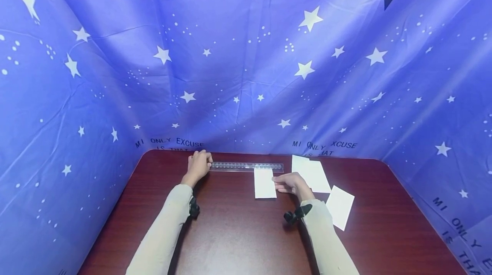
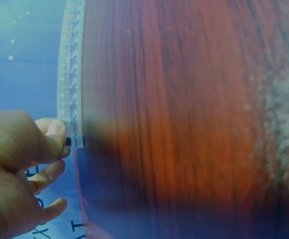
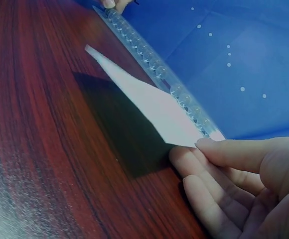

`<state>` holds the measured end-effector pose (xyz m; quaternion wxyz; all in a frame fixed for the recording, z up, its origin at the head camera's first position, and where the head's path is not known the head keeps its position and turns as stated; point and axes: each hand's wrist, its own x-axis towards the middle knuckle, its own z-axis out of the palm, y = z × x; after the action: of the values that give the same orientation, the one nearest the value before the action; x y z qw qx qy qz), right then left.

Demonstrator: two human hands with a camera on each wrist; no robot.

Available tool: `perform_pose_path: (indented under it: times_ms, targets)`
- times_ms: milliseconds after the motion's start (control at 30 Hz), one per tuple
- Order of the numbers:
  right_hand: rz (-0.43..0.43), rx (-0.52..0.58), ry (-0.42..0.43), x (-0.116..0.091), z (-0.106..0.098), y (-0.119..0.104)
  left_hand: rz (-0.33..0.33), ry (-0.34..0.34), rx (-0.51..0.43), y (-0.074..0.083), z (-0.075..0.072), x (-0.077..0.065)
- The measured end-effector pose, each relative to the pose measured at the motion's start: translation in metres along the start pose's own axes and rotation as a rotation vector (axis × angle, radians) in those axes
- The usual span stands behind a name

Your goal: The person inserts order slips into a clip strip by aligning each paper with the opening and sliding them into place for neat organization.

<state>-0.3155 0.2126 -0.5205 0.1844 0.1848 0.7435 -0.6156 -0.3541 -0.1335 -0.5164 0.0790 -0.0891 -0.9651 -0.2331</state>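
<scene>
My left hand (image 1: pixel 198 165) pinches the left end of a long clear plastic strip (image 1: pixel 234 166) between thumb and fingers. A row of round, see-through bumps runs along the strip (image 3: pixel 144 55), which lies near the table's far edge. Toward the strip's right end, my right hand (image 1: pixel 294 182) pinches a small white card (image 1: pixel 265 184) by its right edge. In the right wrist view the card (image 3: pixel 154 107) is tilted, casts a dark shadow on the wood, and its far edge overlaps the strip. The left wrist view shows my thumb (image 2: pixel 55 133) on the strip's end.
Several white cards or sheets (image 1: pixel 317 176) lie right of my right hand, partly overlapping. Another white card (image 1: pixel 341 207) lies beside my right sleeve. The dark red wooden table (image 1: pixel 230 232) is enclosed by a blue star-patterned cloth (image 1: pixel 246 74) behind and at both sides.
</scene>
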Motion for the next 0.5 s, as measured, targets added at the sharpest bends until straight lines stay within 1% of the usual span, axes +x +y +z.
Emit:
perform_pose_path:
  times_ms: [133, 233, 367, 500]
  targets:
    - [-0.018, 0.012, 0.007, -0.0001, 0.001, 0.0029, 0.005, 0.004, 0.0, 0.0, 0.0005, -0.0004]
    - [-0.028, 0.047, 0.007, -0.0013, 0.0015, 0.0035, 0.003, 0.004, -0.001, 0.0001, 0.0005, -0.0007]
    - [-0.029, 0.082, 0.018, -0.0017, 0.0032, 0.0045, -0.003, 0.001, -0.003, 0.0004, 0.0002, -0.001]
    - [-0.031, 0.095, 0.035, -0.0016, 0.0044, 0.0056, 0.001, 0.006, 0.001, 0.0004, -0.0004, -0.0017]
